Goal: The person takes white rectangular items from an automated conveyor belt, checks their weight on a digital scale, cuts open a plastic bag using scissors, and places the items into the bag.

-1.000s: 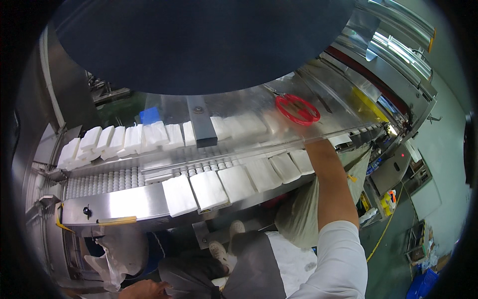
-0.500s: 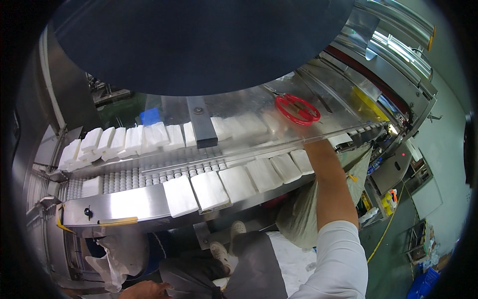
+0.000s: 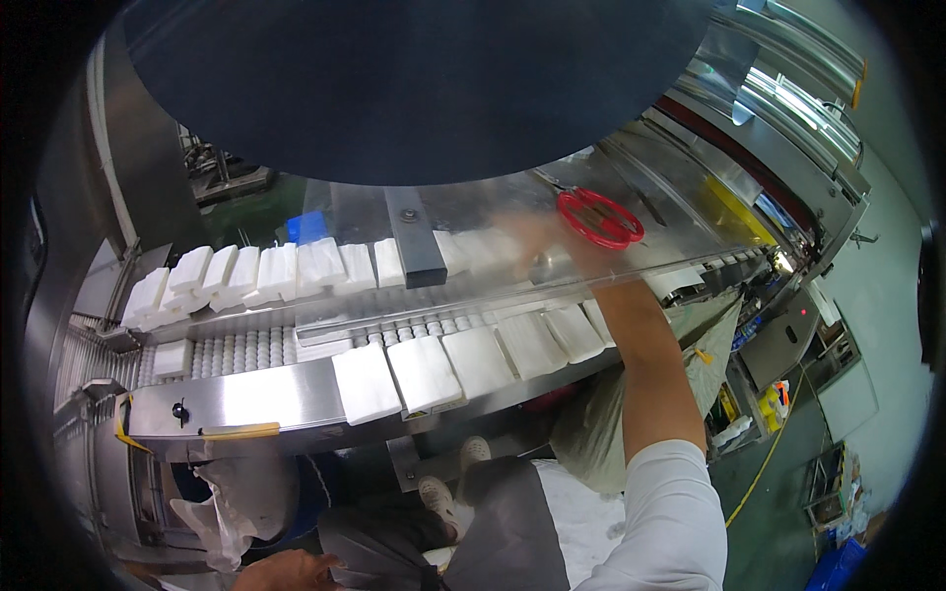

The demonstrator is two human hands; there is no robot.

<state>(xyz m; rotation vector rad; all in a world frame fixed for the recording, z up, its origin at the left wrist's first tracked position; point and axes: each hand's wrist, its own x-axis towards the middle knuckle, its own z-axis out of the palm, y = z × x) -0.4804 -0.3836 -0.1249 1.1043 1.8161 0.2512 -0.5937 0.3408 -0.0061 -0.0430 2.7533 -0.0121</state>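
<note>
My right arm reaches under the clear cover (image 3: pixel 463 300). Beneath it my right hand (image 3: pixel 540 241) is blurred by motion and seen through the plastic, close to the back row of white folded tissue stacks (image 3: pixel 320 264). Whether it holds a stack cannot be made out. Low at the bottom edge, my left hand (image 3: pixel 291 571) rests beside my leg, its fingers only partly visible. Along the front metal ledge lies a second row of white stacks (image 3: pixel 424 374). Red-handled scissors (image 3: pixel 601 219) lie on top of the cover, above my right forearm.
A roller conveyor (image 3: pixel 241 352) runs between the rows, carrying a white stack (image 3: pixel 173 358) at its left end. A grey bar (image 3: pixel 416 241) crosses the back row. A large dark disc (image 3: pixel 414 89) hangs overhead. A pale sack (image 3: pixel 601 424) hangs below the ledge.
My right hand has shifted left beneath the cover, along the back row. A white piece now shows on the rollers near the cover's left end. The whole view has shifted slightly.
</note>
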